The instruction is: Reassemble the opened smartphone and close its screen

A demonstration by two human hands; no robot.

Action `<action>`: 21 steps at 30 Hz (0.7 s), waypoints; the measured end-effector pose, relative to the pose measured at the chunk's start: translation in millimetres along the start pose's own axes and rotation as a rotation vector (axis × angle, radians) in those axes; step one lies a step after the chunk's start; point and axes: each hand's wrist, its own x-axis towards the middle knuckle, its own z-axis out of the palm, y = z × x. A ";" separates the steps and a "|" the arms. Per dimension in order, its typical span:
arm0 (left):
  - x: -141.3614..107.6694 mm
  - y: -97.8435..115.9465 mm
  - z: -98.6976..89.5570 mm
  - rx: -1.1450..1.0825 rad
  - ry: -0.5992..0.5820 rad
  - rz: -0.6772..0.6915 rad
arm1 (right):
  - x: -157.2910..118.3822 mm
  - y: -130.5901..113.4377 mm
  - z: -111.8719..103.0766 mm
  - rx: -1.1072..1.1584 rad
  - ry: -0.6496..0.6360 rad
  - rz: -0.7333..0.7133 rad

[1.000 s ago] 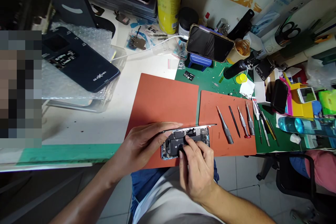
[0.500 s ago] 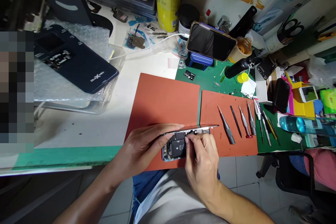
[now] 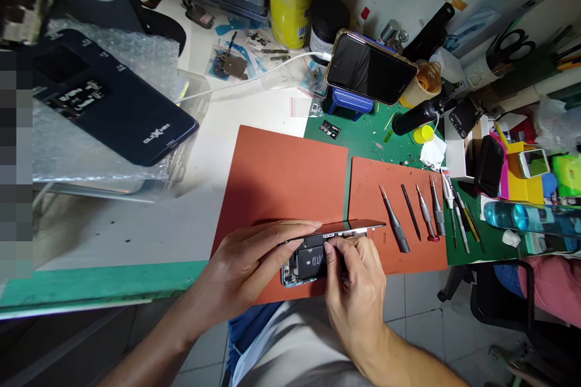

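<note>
An opened phone (image 3: 290, 275) lies near the front edge of an orange-brown mat (image 3: 285, 175), its inside and black battery (image 3: 313, 263) showing. My left hand (image 3: 254, 260) grips the phone's screen (image 3: 354, 228) between thumb and fingers, holding it tilted up along the far side of the body. Over the right part of the body is my right hand (image 3: 356, 272), thumb and forefinger pinched together close to the battery's upper edge. What lies between those fingertips, if anything, is hidden.
Tweezers (image 3: 394, 221), a black pry stick (image 3: 411, 211) and screwdrivers (image 3: 425, 211) lie on a second mat (image 3: 365, 175). Behind stands a phone (image 3: 370, 66) on a blue stand (image 3: 349, 103). A dark flat device (image 3: 122, 103) rests on bubble wrap at left.
The view has shifted slightly. The screen's angle looks slightly different, with my left hand still holding it. My right hand stays pinched inside the phone, by the battery.
</note>
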 end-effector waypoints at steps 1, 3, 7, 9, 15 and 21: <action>0.1 0.2 -0.1 0.000 0.000 0.002 | 0.2 -0.3 0.1 0.000 0.003 0.004; 0.2 0.4 -0.5 -0.001 -0.004 0.001 | 0.5 -0.7 0.0 0.009 0.007 0.014; 0.3 0.2 -1.1 -0.001 -0.006 0.002 | 0.5 -0.4 -0.5 0.044 0.001 0.039; 0.4 0.3 -1.2 -0.002 -0.004 0.008 | 0.3 0.0 -0.5 0.063 -0.003 0.052; 1.7 2.2 -1.2 0.006 -0.002 0.007 | 1.4 -0.9 -1.1 0.111 -0.008 0.070; 0.5 2.8 -1.5 -0.001 0.008 -0.018 | 0.5 1.5 -1.7 0.100 0.047 -0.017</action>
